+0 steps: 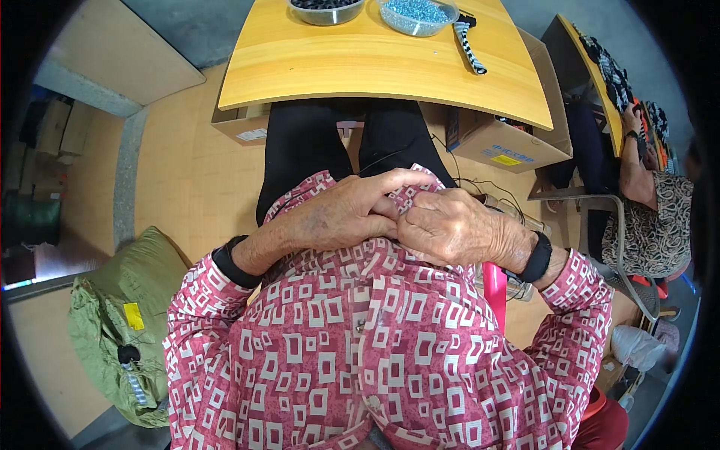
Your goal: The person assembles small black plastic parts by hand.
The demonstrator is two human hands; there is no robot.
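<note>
My left hand and my right hand meet in front of my belly, over the hem of my pink patterned shirt. The left index finger stretches over the shirt cloth, with the thumb apart below it. Closed into a fist, the right hand presses against the left fingers and thumb. Whatever its fingertips pinch is hidden. Black bands circle both wrists. Beyond the hands are my black trousers, with the knees under a yellow wooden table.
On the table are a bowl of dark pieces, a bowl of blue beads and a black-and-white striped strip. A cardboard box stands under its right side. A green sack lies left. Another person sits at a table right.
</note>
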